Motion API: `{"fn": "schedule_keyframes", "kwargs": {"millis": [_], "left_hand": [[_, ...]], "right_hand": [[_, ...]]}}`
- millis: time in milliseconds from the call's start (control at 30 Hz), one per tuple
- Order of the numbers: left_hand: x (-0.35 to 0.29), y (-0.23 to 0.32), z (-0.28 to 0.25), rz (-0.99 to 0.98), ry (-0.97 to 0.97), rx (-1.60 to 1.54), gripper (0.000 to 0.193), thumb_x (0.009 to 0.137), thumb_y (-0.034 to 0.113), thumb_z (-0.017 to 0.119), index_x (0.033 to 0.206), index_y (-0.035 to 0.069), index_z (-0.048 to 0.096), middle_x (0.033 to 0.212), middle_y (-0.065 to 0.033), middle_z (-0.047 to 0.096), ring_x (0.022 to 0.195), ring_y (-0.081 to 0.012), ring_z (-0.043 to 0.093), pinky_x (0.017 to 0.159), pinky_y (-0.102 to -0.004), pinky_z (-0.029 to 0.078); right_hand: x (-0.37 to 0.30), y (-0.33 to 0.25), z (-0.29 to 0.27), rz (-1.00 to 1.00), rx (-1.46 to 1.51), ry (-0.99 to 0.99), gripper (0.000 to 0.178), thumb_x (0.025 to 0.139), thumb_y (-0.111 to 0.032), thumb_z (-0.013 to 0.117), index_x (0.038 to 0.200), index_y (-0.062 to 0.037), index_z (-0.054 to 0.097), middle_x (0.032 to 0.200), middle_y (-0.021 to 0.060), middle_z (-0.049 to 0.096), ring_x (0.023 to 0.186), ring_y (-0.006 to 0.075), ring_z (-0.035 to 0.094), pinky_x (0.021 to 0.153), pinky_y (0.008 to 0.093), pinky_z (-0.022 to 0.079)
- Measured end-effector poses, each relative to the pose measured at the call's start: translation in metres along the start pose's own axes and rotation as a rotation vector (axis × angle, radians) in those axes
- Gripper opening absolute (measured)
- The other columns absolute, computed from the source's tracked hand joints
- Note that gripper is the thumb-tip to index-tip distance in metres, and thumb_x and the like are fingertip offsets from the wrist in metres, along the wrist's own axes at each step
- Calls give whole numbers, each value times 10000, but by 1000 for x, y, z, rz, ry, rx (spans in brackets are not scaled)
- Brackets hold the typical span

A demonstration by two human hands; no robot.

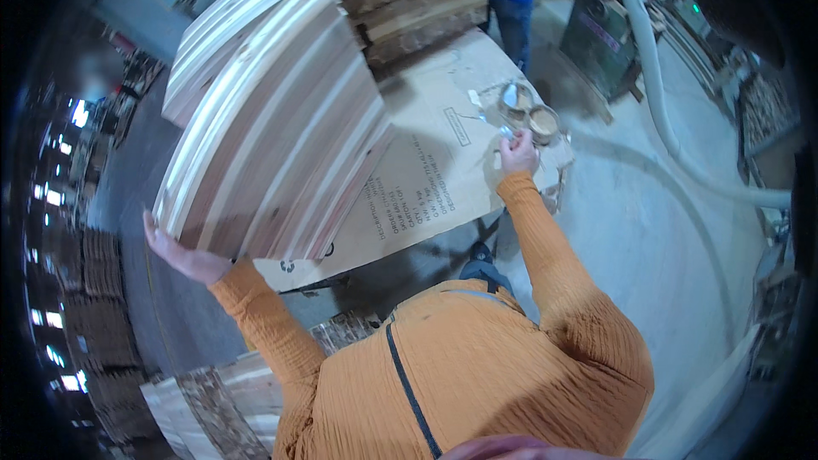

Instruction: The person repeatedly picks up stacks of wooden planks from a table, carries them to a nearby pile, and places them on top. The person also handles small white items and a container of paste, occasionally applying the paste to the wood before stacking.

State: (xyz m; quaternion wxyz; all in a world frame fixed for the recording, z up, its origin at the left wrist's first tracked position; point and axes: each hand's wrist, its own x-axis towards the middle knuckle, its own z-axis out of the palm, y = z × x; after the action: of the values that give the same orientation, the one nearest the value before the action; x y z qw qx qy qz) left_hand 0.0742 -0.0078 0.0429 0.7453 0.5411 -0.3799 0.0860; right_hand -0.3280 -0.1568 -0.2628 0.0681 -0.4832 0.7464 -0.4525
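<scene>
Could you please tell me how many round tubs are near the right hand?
2: the nearer tub is just beyond the right hand, slightly rightward; the farther tub is behind it, to the left.

The left arm [277,324] is reaching forward and outward, its forearm rising toward the upper left, while the left hand [192,260] is turning outward at the wrist with its fingers extending upward. The right arm [545,247] is bending at the elbow [588,324], which is jutting out to the side, and its forearm is angling forward and slightly inward. At its end, the right hand [520,153] is curling its fingers into a pinch-like pose, both wrists emerging from orange sleeves.
</scene>
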Motion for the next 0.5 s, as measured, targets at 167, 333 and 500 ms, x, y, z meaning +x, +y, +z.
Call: {"fn": "schedule_keyframes", "kwargs": {"millis": [167,333,500], "left_hand": [[5,-5,-5,50,7,28,498,919,289,336,1281,-45,411,1301,-192,425,1206,-260,414,1020,-381,313],[6,-13,-11,52,-17,-90,458,919,205,350,1279,-74,393,1286,-192,424,1196,-255,405,1031,-352,276],[2,-12,-12,81,-21,-87,465,916,204,371,1295,-66,383,1309,-193,408,1226,-265,378,1046,-357,253]], "right_hand": [[-4,-4,-1,-25,56,4,271,720,-263,636,934,-119,553,652,21,592,656,252,598,677,403,425],[-5,-5,-4,-4,208,25,227,725,-199,604,913,-87,546,645,53,592,614,261,592,616,409,454],[-3,-6,-9,10,268,-8,191,755,-170,584,906,-64,536,662,92,604,620,256,601,620,394,476]]}}
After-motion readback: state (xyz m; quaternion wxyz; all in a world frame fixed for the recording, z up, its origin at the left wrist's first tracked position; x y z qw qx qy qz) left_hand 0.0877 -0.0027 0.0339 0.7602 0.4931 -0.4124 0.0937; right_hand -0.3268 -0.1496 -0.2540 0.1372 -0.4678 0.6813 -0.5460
